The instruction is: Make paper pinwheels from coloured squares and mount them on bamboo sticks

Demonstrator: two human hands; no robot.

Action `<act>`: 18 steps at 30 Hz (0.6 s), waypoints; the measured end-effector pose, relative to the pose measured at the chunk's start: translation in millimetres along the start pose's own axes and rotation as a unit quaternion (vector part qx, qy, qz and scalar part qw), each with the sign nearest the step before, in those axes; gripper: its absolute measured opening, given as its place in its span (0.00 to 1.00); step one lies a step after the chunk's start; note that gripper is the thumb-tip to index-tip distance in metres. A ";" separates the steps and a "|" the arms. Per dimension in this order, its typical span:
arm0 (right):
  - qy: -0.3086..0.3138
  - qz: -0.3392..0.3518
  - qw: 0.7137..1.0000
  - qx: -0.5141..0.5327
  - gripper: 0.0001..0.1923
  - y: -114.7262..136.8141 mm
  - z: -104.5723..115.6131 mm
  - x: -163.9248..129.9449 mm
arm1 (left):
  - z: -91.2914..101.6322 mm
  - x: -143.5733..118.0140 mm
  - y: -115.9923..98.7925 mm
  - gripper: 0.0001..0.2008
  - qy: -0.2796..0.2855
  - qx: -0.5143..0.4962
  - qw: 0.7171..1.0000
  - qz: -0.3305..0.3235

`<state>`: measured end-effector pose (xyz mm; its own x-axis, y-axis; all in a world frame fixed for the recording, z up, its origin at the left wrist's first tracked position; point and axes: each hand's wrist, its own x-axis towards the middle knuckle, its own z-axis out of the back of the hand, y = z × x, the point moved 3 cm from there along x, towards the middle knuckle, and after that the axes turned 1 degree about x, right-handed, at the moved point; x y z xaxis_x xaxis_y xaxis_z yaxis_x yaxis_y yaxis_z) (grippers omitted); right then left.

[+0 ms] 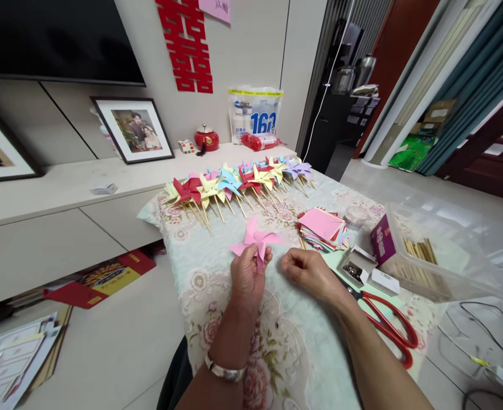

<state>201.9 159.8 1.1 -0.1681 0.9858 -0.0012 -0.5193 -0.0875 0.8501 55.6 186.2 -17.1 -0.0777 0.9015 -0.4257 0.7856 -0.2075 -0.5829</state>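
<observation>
The left hand has its fingers clamped on a pink pinwheel, held above the surface. The right hand, fingers curled together, hovers just beside it, near the scissors.

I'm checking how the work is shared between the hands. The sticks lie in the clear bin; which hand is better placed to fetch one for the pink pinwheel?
Probably the right hand: it looks free and is on the side of the clear bin holding the sticks. The left hand is busy gripping the pink pinwheel.
</observation>
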 end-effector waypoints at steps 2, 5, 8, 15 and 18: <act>0.094 0.007 0.995 0.025 0.06 6.2 -4.5 -5.4 | 0.0 -0.6 -0.4 0.06 0.009 0.002 1.000 -0.009; 0.222 0.026 0.974 0.040 0.06 13.1 -12.8 -13.6 | 0.7 -1.4 -0.4 0.07 0.015 0.009 1.000 -0.013; 0.303 0.039 0.952 0.030 0.05 15.0 -20.6 -19.3 | 1.5 -1.5 -0.5 0.07 0.016 0.018 1.000 -0.013; 0.312 0.100 0.932 -0.158 0.03 26.5 -34.8 -29.3 | 2.1 -0.3 0.2 0.05 0.010 0.041 0.999 -0.008; 0.274 0.081 0.922 -0.263 0.03 37.3 -35.7 -34.0 | 2.2 0.3 0.6 0.04 0.012 0.044 0.999 -0.013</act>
<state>158.3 117.8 14.1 -0.6024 0.7457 -0.2848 -0.7599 -0.4264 0.4907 54.8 185.5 -19.0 -0.0822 0.9153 -0.3943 0.7259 -0.2161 -0.6530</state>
